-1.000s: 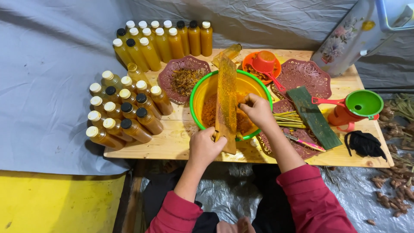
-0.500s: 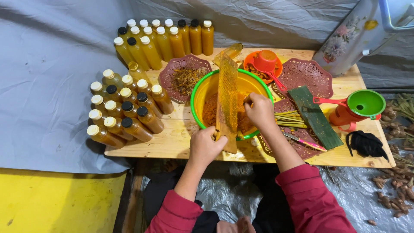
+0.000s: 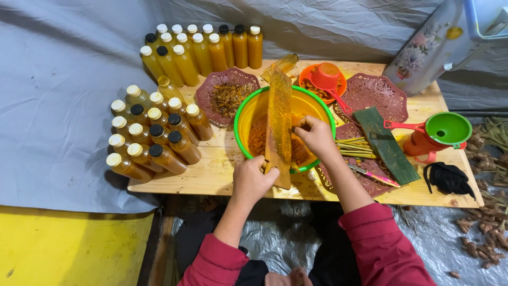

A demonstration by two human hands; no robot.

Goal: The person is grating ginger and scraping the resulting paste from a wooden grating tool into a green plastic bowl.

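The left hand [image 3: 253, 180] is closed around the lower end of a long wooden grater board [image 3: 279, 124], which slants up from the table's near edge across a yellow basin with a green rim [image 3: 253, 108]. The right hand [image 3: 316, 135] presses against the board's right edge about halfway up, its fingers curled together on something too small to make out. Orange grated pulp [image 3: 257, 140] lies in the basin under the board, and the board's face is stained the same yellow-orange.

All of this sits on a pale wooden table [image 3: 222, 172]. Left of the basin, a cluster of capped bottles of amber liquid [image 3: 153, 140] lies close-packed, and a second group of bottles [image 3: 203, 50] stands along the far edge. Between them, a maroon plate [image 3: 209, 90] holds dried brown shreds. Behind the board's top end is an orange dish with a small red funnel [image 3: 326, 77]. To the right lie an empty maroon plate [image 3: 377, 92], a folded green leaf strip [image 3: 386, 144], a bundle of pale stalks [image 3: 353, 148] and a pink-handled knife [image 3: 373, 176]. Further right, a green funnel [image 3: 447, 128] rests on a red jug, near a black cloth [image 3: 447, 177]. Grey tarpaulin [image 3: 58, 95] covers the surroundings.
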